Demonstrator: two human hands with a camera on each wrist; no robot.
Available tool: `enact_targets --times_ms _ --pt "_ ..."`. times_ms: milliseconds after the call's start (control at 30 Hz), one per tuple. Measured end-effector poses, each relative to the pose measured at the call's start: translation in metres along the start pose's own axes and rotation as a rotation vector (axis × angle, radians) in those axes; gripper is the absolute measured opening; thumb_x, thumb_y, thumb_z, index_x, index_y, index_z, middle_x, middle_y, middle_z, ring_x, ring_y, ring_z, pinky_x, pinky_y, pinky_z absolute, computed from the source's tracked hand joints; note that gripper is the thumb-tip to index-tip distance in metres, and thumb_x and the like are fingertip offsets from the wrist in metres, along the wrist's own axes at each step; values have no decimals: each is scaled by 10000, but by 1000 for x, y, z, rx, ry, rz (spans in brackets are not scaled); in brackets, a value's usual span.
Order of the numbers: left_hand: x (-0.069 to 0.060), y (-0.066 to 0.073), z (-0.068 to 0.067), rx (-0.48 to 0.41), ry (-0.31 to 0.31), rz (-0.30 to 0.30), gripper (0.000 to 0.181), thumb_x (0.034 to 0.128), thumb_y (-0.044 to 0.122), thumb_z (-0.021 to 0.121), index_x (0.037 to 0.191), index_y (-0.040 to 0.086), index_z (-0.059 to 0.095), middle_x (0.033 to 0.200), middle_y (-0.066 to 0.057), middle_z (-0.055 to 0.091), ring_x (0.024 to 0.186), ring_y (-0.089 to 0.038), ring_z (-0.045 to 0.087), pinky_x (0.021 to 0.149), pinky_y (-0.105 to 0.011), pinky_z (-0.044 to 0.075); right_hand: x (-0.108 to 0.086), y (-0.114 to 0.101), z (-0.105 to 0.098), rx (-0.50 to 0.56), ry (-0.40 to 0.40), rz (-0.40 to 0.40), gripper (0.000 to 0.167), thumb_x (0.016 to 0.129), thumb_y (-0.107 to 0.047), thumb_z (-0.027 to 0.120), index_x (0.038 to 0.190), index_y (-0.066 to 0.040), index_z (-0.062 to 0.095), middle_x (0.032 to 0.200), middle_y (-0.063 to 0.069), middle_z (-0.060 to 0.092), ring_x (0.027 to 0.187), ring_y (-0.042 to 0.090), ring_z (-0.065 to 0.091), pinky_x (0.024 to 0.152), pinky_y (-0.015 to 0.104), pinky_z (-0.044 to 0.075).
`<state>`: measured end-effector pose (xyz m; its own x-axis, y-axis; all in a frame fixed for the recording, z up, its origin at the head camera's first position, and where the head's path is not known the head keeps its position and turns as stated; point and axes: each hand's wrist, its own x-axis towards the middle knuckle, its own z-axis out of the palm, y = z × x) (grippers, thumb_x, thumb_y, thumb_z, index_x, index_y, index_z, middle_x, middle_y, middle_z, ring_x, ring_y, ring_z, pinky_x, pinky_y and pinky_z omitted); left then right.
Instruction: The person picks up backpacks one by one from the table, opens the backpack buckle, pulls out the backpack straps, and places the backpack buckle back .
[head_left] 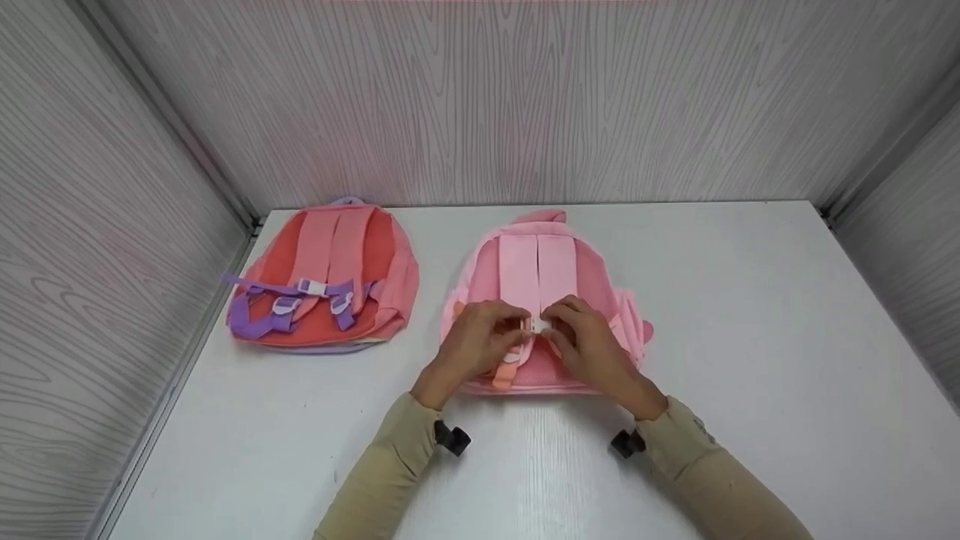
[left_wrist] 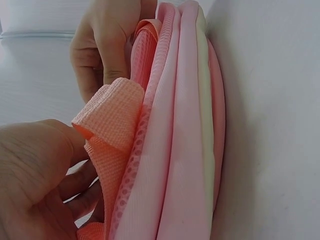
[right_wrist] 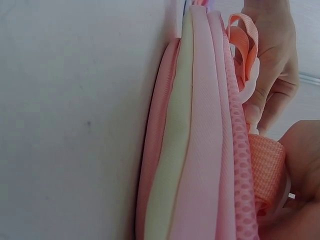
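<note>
A light pink backpack (head_left: 557, 259) lies with its shoulder straps facing up. Over its middle, the fingertips of my left hand (head_left: 480, 337) and right hand (head_left: 589, 345) meet at a small white buckle (head_left: 538, 325), each hand pinching one side of it. Whether the buckle's halves are joined cannot be made out. Orange webbing (left_wrist: 112, 115) loops up beside my left hand in the left wrist view. In the right wrist view, my right hand (right_wrist: 305, 165) is close to an orange strap (right_wrist: 267, 162), and a white plastic ring (right_wrist: 249, 82) shows near the left hand.
To the left lies a coral backpack (head_left: 382, 262) with purple straps and a white buckle (head_left: 312, 288) across them. Both bags rest on a white table (head_left: 750, 337). Wood-grain panels (head_left: 525, 97) stand behind the table and along both sides.
</note>
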<state>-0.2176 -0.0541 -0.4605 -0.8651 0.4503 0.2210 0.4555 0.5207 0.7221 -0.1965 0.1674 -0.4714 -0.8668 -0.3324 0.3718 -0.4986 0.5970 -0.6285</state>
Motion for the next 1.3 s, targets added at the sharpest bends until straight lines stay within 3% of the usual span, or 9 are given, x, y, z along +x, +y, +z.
enact_targets --times_ms 200,367,900,1300 --pt "0 0 -1 -4 -3 16 265 967 148 805 1224 84 796 1155 -55 782 1008 -182 716 935 -359 607 1 1 1 13 10 -38 186 988 -23 742 1172 6 735 1117 127 689 927 215 603 811 306 544" --pt "-2 -1 -1 4 -8 10 259 980 130 788 1235 90 793 1160 -51 782 1016 -177 723 943 -345 608 1 1 2 29 12 -31 183 996 -30 735 1176 2 739 1100 121 688 887 202 585 762 269 508" --pt "-2 -2 -1 5 -1 19 248 979 144 791 1218 80 794 1164 -56 780 1021 -172 724 930 -348 607 -3 3 0 53 24 -20 213 982 -31 754 1195 -32 742 1136 84 699 945 192 604 810 266 535" --pt "-2 1 -4 12 -4 3 262 987 107 773 1246 70 783 1194 -66 777 1059 -199 730 979 -366 599 -2 2 -3 49 8 -5 184 973 -10 757 1156 -30 745 1093 91 688 868 176 572 741 247 500"
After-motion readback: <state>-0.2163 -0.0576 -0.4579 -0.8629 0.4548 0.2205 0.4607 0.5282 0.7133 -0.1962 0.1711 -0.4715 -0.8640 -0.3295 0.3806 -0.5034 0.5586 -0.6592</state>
